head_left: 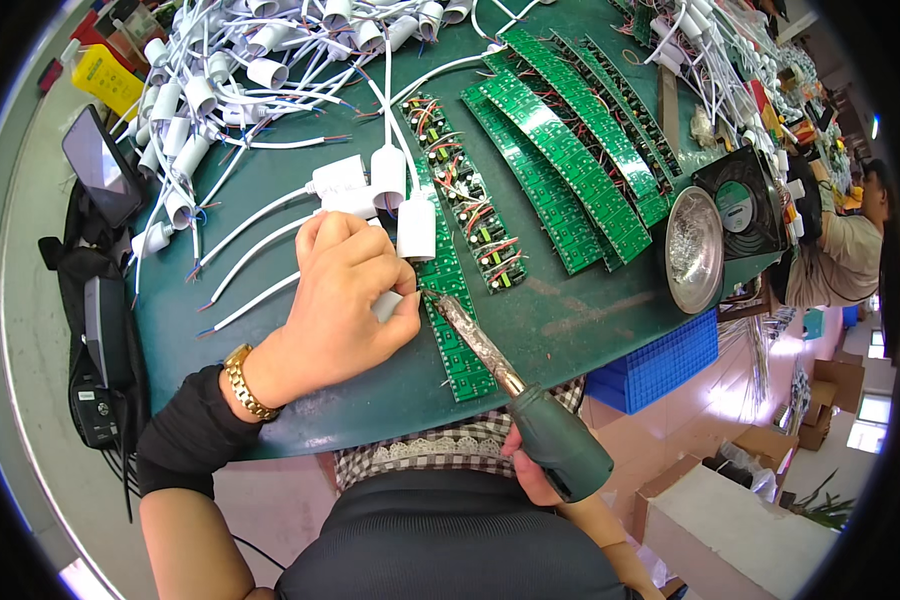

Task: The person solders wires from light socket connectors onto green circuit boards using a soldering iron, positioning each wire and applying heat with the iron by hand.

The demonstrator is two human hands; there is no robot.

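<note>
Solder work sits at the near edge of the green bench (570,330): a soldering iron (515,385) slants up from the lower right, its tip meeting a narrow green circuit strip (457,340) that runs toward the bench's front rim. The right hand (535,475) wraps closed around the iron's dark green handle, mostly hidden beneath it. The left hand (345,300) rests on the strip's left side, fingers (402,315) pinched shut on a small white plug housing (388,305) just beside the tip. White cables (260,260) fan out leftward from under that hand. Beyond, more white housings (390,178) crowd the far left, and long green board strips (570,160) fill the right. Bare bench lies only between the strip and a round metal dish (692,250) at the right edge.
</note>
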